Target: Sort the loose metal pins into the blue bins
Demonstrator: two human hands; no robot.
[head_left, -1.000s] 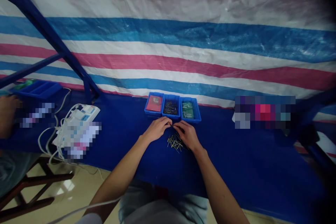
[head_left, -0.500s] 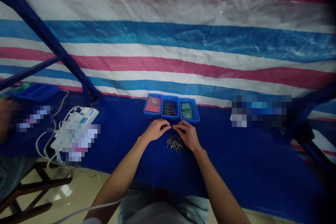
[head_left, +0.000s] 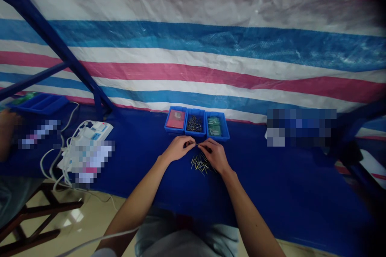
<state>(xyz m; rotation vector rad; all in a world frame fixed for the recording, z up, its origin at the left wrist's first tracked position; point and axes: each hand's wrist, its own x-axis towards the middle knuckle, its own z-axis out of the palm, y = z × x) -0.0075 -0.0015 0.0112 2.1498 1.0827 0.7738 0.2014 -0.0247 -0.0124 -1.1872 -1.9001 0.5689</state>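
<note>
Striped sheeting (head_left: pixel 193 34) is hung across the upper half of the frame, and below it a blue desk (head_left: pixel 265 196) is spread from side to side. At the middle of the frame, a thin dark pin (head_left: pixel 196 144) is held between the left hand (head_left: pixel 180 147) and the right hand (head_left: pixel 213 153). By each, the thumb and fingers are pinched together on it, one end apiece, so neither hand is nearer. Only a short stretch of the pin is left uncovered; its long axis appears to be laid left to right across the frame, in line with the gap between the two sets of fingertips. What is formed at its ends cannot be told, being too small and covered by the fingers.

Just below the pinch, a loose pile (head_left: pixel 199 164) of brassy pins is scattered on the desk, with axes pointed every way. It is set closer to the right hand, by which its right edge is partly hidden; whether it is touched cannot be told. Just above the hands, three bins are lined up in a row: a red piece (head_left: pixel 175 119) is contained in the left one, dark pins (head_left: pixel 195 123) in the middle one and green packs (head_left: pixel 214 130) in the right one.
</note>
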